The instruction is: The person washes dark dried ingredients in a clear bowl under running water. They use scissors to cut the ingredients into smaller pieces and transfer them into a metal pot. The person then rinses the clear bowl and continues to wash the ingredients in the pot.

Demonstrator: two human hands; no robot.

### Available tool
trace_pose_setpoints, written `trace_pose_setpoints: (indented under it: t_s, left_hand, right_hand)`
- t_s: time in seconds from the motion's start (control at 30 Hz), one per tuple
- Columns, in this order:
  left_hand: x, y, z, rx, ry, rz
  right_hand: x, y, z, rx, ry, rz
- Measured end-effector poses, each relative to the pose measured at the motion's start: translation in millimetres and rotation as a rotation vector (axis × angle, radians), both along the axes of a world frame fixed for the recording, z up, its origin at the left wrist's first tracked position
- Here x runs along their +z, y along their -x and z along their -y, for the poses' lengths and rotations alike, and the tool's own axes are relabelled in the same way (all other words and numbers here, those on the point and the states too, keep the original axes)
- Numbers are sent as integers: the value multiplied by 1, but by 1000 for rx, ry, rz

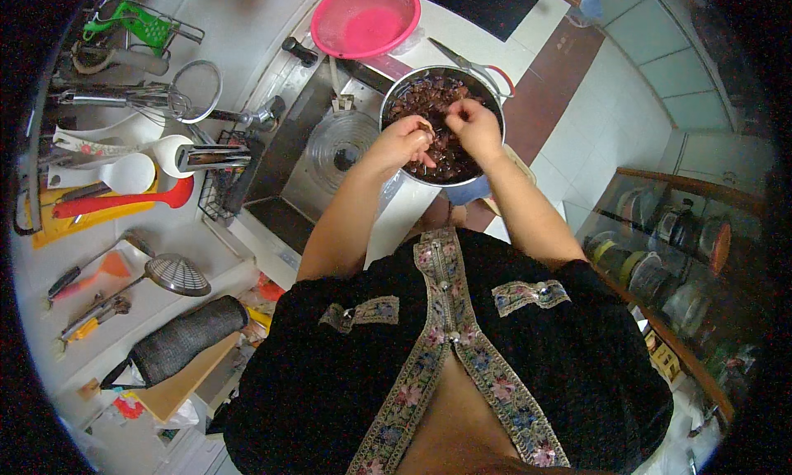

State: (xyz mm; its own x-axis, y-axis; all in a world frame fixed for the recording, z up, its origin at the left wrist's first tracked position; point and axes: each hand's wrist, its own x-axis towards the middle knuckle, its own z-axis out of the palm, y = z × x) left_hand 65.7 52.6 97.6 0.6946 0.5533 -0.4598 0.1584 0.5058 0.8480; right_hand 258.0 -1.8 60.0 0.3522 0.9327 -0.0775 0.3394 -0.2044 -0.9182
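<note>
A round metal pot (500,125) stands before me, filled with wet, dark brown frilly pieces (433,162) in liquid that look like soaked wood ear fungus. My left hand (405,144) is over its left side, a small dark piece (425,127) pinched between thumb and fingers, the other fingers curled low over the contents. Close by, on the pot's right side, my right hand (476,127) has its fingertips drawn together; whether a piece is between them is hard to see. Scissors (473,66) with red-and-grey handles lie at the pot's far rim, blades pointing away.
Beyond the pot sits a pink mesh basket (365,20) on the white counter (427,38). To the left is a metal sink (315,184). Ladles, a whisk (154,100) and a skimmer (178,274) hang along the left wall. A glass-fronted cabinet (668,240) holds dishes at right.
</note>
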Motion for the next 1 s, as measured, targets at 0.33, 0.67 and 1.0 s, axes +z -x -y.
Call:
trace_pose_setpoints:
  t_s: [0.33, 0.67, 1.0]
  left_hand:
    - [10, 10, -11, 86, -222, -68]
    - [14, -1, -10, 3, -822, -420]
    - [27, 6, 7, 107, -1185, -551]
  right_hand:
    - [39, -33, -2, 262, 374, -1054]
    - [41, -39, -3, 306, 472, -743]
    - [48, 30, -19, 437, 314, 768]
